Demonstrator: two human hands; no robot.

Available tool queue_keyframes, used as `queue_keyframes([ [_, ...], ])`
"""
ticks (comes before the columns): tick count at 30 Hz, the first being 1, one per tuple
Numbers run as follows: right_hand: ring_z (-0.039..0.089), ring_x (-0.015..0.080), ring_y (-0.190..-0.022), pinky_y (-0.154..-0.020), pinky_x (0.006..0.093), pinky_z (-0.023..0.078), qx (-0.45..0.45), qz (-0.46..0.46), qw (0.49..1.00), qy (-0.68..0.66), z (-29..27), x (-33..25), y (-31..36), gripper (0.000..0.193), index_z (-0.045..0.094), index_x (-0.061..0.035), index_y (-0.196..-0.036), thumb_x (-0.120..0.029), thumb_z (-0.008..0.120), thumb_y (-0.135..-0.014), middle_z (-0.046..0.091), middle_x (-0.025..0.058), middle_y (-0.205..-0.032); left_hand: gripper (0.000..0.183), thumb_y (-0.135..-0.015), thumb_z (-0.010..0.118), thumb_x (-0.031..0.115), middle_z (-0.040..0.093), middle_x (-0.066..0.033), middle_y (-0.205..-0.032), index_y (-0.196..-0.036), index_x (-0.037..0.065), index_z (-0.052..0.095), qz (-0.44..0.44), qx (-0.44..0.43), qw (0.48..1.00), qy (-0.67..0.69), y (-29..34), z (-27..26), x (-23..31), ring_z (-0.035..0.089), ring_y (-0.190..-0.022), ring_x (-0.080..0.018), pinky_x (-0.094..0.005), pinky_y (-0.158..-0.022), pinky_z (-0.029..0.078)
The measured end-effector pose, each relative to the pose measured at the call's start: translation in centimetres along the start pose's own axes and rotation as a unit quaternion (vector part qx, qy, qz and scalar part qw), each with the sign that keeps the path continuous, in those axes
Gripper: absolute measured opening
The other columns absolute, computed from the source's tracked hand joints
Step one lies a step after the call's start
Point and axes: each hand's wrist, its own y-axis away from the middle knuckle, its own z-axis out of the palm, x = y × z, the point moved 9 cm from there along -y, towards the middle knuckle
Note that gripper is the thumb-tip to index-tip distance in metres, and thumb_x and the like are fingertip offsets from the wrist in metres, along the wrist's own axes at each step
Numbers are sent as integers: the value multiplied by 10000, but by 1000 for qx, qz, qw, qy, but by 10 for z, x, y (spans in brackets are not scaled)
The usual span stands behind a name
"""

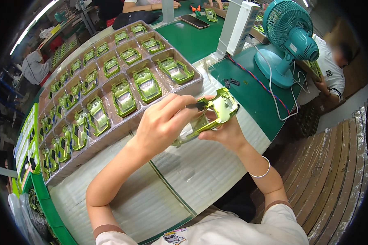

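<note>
I see the left hand with its fingertips pinched on a small black piece by the frame's far left side; contact there I can't confirm. The right hand grasps the green frame, tilted, just right of the tray of similar frames. I'd hold the right grip firm and guide the piece squarely, lightly, without flexing the rim. Far right stands a teal fan.

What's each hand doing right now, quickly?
Left hand: closed, fingertips apparently pinching a small black piece against the green frame.
Right hand: closed around the green frame, holding it up.
</note>
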Motion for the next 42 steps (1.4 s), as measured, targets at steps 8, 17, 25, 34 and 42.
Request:
queue_keyframes([
  [8, 579, 133, -913, -780, 266, 495, -5, -2, 1000, 7, 3, 1, -2, 714, 409, -16, -1153, -162, 823, -591, 595, 68, -958, 149, -661, 681, 89, 552, -50, -823, -767, 44, 588, -70, 2, 997, 27, 0, 3, -8, 556, -706, -194, -308, -588, 464],
  [17, 588, 133, -892, -778, 267, 477, 14, -44, 994, 102, 7, -1, 3, 713, 429, -17, -1136, -186, 835, -574, 615, 67, -947, 148, -612, 724, -17, 606, -65, -682, -733, 18, 645, -274, 19, 953, 127, 15, 3, -38, 617, -608, -151, -250, -542, 490],
  [25, 567, 120, -915, -782, 271, 479, 32, -49, 992, 109, 10, 0, 4, 753, 380, -2, -1185, -159, 824, -597, 601, 76, -964, 96, -634, 737, 62, 623, -71, -627, -683, 20, 667, -308, 68, 940, 130, 24, -1, -37, 601, -563, -145, -252, -518, 468],
  [34, 514, 163, -1004, -831, 304, 466, 5, 3, 980, 197, 11, 12, 5, 761, 348, -25, -1165, -130, 826, -582, 493, 80, -1081, 84, -637, 703, 57, 593, -84, -635, -695, 40, 645, -298, 117, 931, 177, 38, 6, -40, 596, -569, -229, -314, -513, 464],
  [42, 538, 124, -929, -786, 276, 467, 13, -25, 980, 199, 14, 12, 5, 721, 404, -27, -1164, -154, 818, -588, 552, 55, -1003, 126, -641, 710, 67, 577, -79, -669, -703, 26, 609, -284, 114, 933, 189, 36, 3, -38, 598, -573, -220, -308, -515, 476],
])
